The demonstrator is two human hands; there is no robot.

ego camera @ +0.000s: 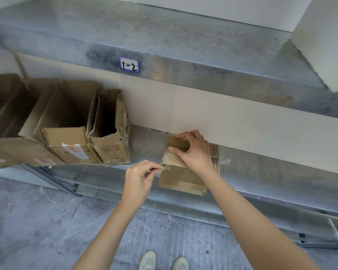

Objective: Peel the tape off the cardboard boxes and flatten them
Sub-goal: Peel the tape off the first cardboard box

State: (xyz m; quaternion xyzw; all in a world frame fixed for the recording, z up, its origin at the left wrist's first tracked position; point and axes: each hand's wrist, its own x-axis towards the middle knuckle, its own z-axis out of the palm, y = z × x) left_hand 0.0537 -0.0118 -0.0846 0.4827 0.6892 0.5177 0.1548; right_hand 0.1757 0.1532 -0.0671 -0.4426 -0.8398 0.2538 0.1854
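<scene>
Small cardboard box (180, 179) sits on the metal shelf (144, 151), right of centre, its front overhanging the shelf's front edge. Right hand (193, 151) lies over the box top, fingers curled round the far upper edge, gripping and steadying it. Left hand (141, 178) is closed in a pinch on a strip of clear tape (165, 168) at the box's left edge; the strip runs from fingertips to cardboard. Handling judgement: the box looks light and thin-walled, stiff along its creases but easily crushed, so a brace from above suits it. The tape is thin and glossy, likely to tear or cling to skin; best taken at the lifted end and drawn low along the seam. More tape bands cross the box's front face. Counts: one box in hand; a row of open boxes (70, 117) stands to the left on the same shelf, four as far as I can make out, though the leftmost are cropped and overlap. Behind the right wrist, a stack of what appear to be flattened pieces (215, 160), number unreadable, with one crumpled tape scrap (225, 161) beside it. One label (129, 64) marked "1-2" on the shelf above.
</scene>
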